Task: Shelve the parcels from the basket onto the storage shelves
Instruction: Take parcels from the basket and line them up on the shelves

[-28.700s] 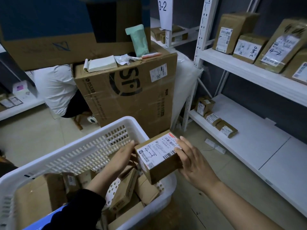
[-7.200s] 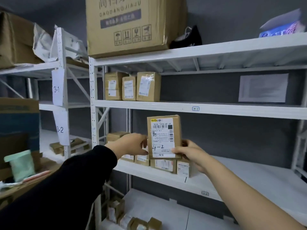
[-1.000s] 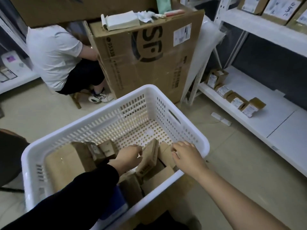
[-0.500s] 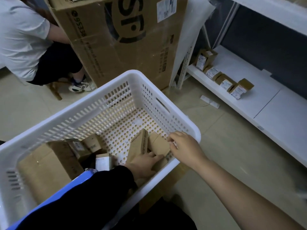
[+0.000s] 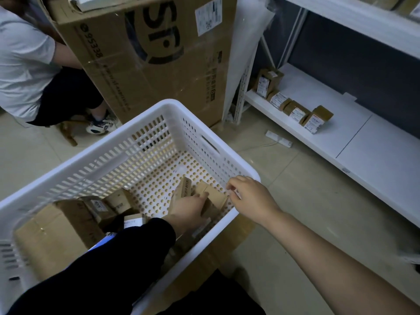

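My left hand (image 5: 188,206) fingers hold a parcel (image 5: 212,196) in the basket (image 5: 172,105); right hand (image 5: 251,197) loose; next, lift.

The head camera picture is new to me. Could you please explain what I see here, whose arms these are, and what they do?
One camera, worn on a person's head, looks down, so both arms belong to the wearer. There is no machine. The left hand, in a black sleeve, reaches into the white perforated plastic basket and touches a small brown cardboard parcel; whether it grips the parcel is unclear. The right hand rests by the basket's rim. More parcels lie inside. On the low white shelf stand four small labelled boxes. A seated person is behind.
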